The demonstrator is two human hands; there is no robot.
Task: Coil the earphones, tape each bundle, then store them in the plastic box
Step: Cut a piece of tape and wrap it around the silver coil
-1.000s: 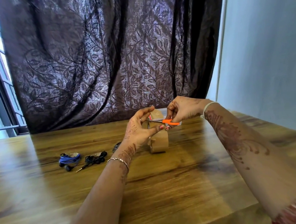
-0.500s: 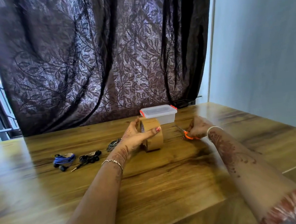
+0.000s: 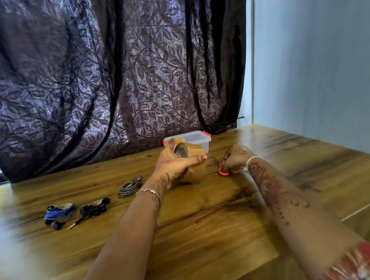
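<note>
Fingers (image 3: 200, 158) of left hand (image 3: 172, 163): wrapped round brown tape roll (image 3: 193, 161), thumb at far rim, fingertips pressed across near face; roll tilted, its lower edge at or just above the desk (image 3: 209, 216), contact not clear. Fingers (image 3: 225, 162) of right hand (image 3: 235, 157): curled down over orange-handled scissors (image 3: 224, 171), gripping them; blades pointing toward tape roll; scissors low at desk surface.

Left to right on desk:
- Blue earphones (image 3: 59, 214): coiled bundle, strip of brown tape at top, dark earbuds lying loose at near side.
- Black earphones (image 3: 94, 208): coiled bundle just beside the blue one, taped at top, jack plug trailing toward near edge.
- Grey earphones (image 3: 129, 187): coiled bundle, further back and to the right, near left wrist; tape on it not discernible.
- Tape roll in left hand, centre.
- Plastic box (image 3: 193, 139): clear, lid on, orange clips at both ends, directly behind tape roll, partly hidden by it.
- Scissors under right hand, right of roll.

Behind desk: dark leaf-patterned curtain (image 3: 106, 79); pale wall (image 3: 318, 59) at right. Bracelet on each wrist.
</note>
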